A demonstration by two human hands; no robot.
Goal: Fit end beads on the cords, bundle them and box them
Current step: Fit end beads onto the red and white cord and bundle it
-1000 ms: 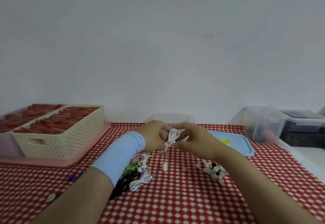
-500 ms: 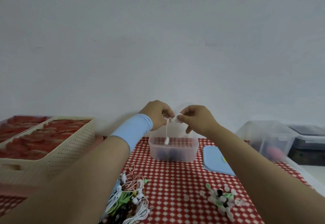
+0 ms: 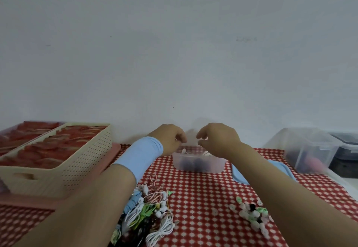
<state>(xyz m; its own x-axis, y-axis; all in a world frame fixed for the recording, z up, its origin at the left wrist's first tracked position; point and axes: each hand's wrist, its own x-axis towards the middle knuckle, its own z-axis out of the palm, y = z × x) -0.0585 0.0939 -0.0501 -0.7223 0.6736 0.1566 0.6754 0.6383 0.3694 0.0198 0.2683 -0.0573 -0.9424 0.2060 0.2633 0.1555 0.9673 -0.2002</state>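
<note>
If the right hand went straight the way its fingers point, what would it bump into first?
Probably the left hand: the right hand points its fingers sideways at it, above the small clear plastic box. Depth is hard to judge.

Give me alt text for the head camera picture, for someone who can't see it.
The left hand and right hand hover with loosely curled fingers, holding nothing visible, over a small clear box at the far side of a red checked table. A tangle of cords lies near the left forearm and loose beads near the right.
</note>
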